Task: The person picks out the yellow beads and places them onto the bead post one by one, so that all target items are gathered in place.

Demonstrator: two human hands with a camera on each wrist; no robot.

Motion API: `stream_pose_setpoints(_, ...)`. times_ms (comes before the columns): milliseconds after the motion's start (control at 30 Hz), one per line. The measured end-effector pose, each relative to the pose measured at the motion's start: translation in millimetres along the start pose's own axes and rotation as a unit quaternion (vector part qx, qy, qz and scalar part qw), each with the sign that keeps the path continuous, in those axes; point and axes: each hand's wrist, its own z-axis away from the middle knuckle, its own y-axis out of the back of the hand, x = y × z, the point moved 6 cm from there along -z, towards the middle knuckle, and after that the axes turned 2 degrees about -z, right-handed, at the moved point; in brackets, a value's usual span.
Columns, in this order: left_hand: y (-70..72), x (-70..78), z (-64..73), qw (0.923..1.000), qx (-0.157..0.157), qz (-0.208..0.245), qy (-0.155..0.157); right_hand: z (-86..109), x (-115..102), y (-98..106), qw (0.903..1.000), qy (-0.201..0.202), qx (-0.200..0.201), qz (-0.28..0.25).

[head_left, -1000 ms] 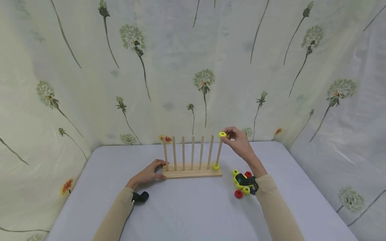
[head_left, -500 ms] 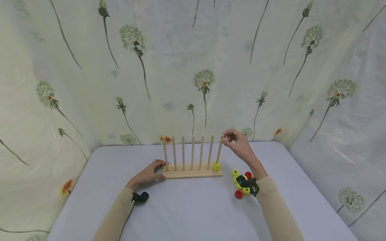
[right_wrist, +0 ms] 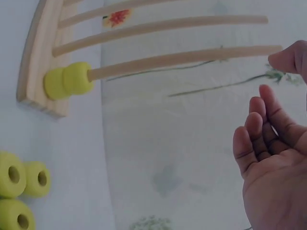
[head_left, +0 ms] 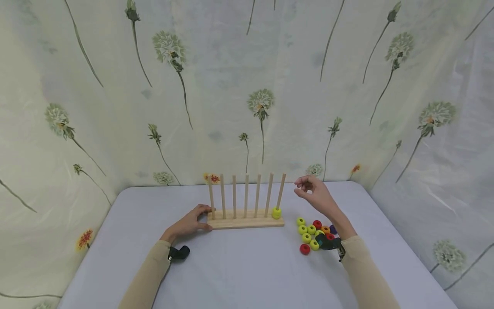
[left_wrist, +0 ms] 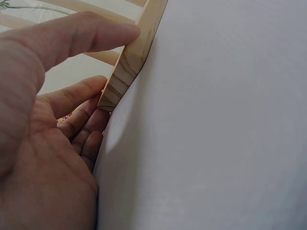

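Note:
A wooden peg rack [head_left: 247,222] with several upright pegs stands on the table. My left hand [head_left: 191,221] grips its left end; in the left wrist view the thumb [left_wrist: 110,36] lies on one edge and the fingers curl at the other. Two yellow beads [right_wrist: 68,80] sit stacked at the foot of the rightmost peg [head_left: 281,191]. Right of that peg's top, my right hand [head_left: 318,195] hovers with nothing in it, thumb and fingers apart. In the right wrist view, the peg's tip points toward the gap between thumb and fingers.
Loose yellow beads [head_left: 306,238] lie in a cluster right of the rack, with a few red beads [head_left: 305,249], an orange bead [head_left: 326,230] and a dark blue bead [head_left: 333,229] among them. A flower-patterned curtain [head_left: 216,107] hangs behind the table [head_left: 247,274].
My right hand let go of a yellow bead at the rightmost peg's top, and it dropped onto the one below. That hand then moved right and slightly down. The left hand stayed put.

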Motion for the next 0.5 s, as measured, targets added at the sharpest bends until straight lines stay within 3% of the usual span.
stream_pose_setpoints(233,-0.3,-0.1,0.9,1.0000,0.004,-0.002,0.008,33.2,36.7,7.8,0.9986,-0.029,-0.019,0.040)
stream_pose_setpoints(500,-1.7,-1.0,-1.3,0.9999,0.002,-0.003,0.011,63.8,76.5,16.6,0.9957,-0.078,-0.022,0.046)
